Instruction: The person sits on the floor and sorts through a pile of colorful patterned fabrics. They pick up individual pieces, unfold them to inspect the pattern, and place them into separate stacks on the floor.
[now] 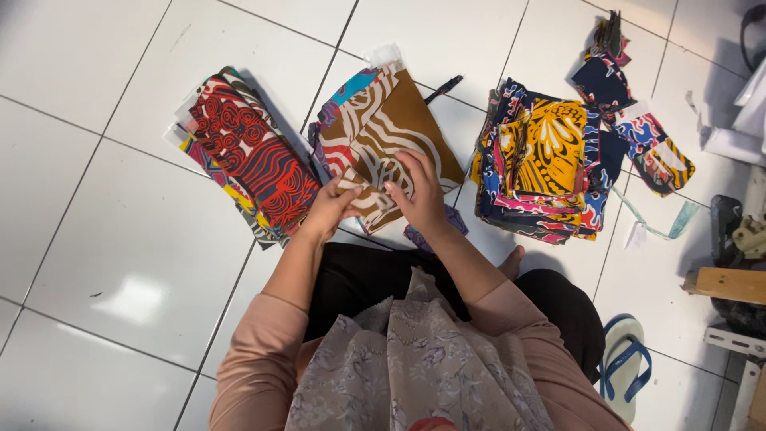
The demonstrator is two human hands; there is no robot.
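Observation:
A brown and white patterned cloth piece (pixel 391 120) tops the middle stack of fabric on the white tiled floor. My left hand (pixel 329 209) pinches its near corner. My right hand (pixel 419 191) rests on the same piece, fingers pressing its near edge. To the left lies a stack topped by a red and black patterned cloth (pixel 254 156). To the right sits a thicker pile of yellow, navy and pink patterned cloth (pixel 542 164).
Loose patterned scraps (pixel 638 128) lie at the far right of the piles. A blue and white sandal (pixel 626 363) sits by my right knee. A wooden block (pixel 728 283) and dark machine parts stand at the right edge. White floor tiles (pixel 120 239) stretch to the left.

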